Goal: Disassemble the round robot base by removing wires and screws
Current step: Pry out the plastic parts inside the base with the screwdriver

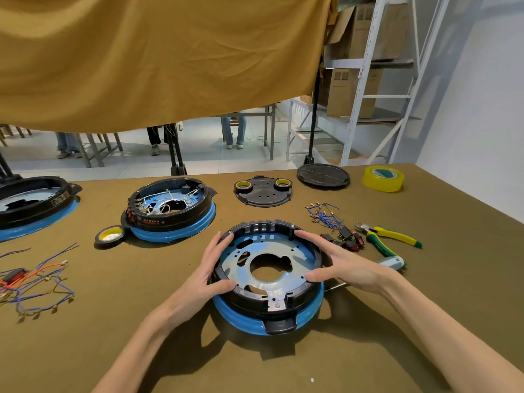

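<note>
A round robot base (pixel 268 304) with a black ring, a blue lower rim and a bare metal plate inside lies in front of me on the brown table. No wires show inside it. My left hand (pixel 209 268) grips the ring's left edge, thumb on the inner rim. My right hand (pixel 337 262) grips the right edge, fingers over the top and thumb inside. A second base (pixel 173 211) behind it to the left still holds white wires. A third base (pixel 34 205) sits at the far left edge.
Loose blue and red wires (pixel 37 282) lie at the left, more blue wires (pixel 326 215) and black switches (pixel 347 236) at the right. Yellow-green pliers (pixel 388 236), a screwdriver (pixel 392 262), tape rolls (pixel 383 178) (pixel 110 235) and black covers (pixel 263 191) (pixel 323 175) lie around.
</note>
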### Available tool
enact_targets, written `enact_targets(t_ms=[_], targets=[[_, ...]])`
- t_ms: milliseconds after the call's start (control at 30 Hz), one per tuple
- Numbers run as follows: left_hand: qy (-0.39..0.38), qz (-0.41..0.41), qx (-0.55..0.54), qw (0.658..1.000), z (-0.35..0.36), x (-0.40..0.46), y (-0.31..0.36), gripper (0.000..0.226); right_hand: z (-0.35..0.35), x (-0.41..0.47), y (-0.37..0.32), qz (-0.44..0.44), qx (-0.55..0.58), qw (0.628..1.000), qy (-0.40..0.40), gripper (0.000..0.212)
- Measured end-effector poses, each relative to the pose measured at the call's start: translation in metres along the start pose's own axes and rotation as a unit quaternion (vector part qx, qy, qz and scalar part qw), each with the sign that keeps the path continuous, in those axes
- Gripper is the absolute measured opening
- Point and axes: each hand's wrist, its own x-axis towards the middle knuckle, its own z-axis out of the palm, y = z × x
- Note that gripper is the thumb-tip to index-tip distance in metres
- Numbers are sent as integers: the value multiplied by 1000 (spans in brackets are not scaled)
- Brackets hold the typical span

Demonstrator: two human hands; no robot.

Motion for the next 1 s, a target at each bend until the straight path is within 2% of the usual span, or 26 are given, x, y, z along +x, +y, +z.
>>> enact_targets(t_ms=[133, 200, 267, 367, 433, 567, 633, 733, 867, 933, 1000], targets=[[35, 5, 12, 999, 2, 2, -5, 88, -10, 10, -5, 7, -20, 999, 29, 96], [101, 6, 45, 994, 1, 10, -8, 79, -11, 23, -12, 13, -61, 995, 76, 82], [133, -8, 101, 986, -1, 20, -7, 73, -7, 36, -17, -8, -159, 981, 112, 64], [121, -7, 187, 975, -10, 31, -8, 68, 2, 43, -8, -44, -234, 947, 217, 49], [96, -8, 229, 969, -16, 34, -8, 72, 1, 43, -3, -63, -259, 923, 278, 41], [69, -30, 245, 967, -19, 44, -1, 73, 2, 49, -11, -20, -397, 881, 254, 37], [95, -27, 248, 964, -15, 41, 1, 70, 5, 49, -10, -3, -415, 863, 287, 37], [132, 36, 283, 949, 4, 17, -5, 59, 11, 48, -9, 19, -417, 850, 322, 40], [144, 65, 216, 963, 24, -4, -12, 47, 22, 48, -15, 14, -384, 862, 329, 38], [162, 51, 183, 968, 24, -3, -11, 43, 26, 40, -15, -3, -326, 889, 322, 39], [169, 40, 174, 969, 23, -1, -11, 46, 33, 23, -7, -24, -277, 921, 275, 43]])
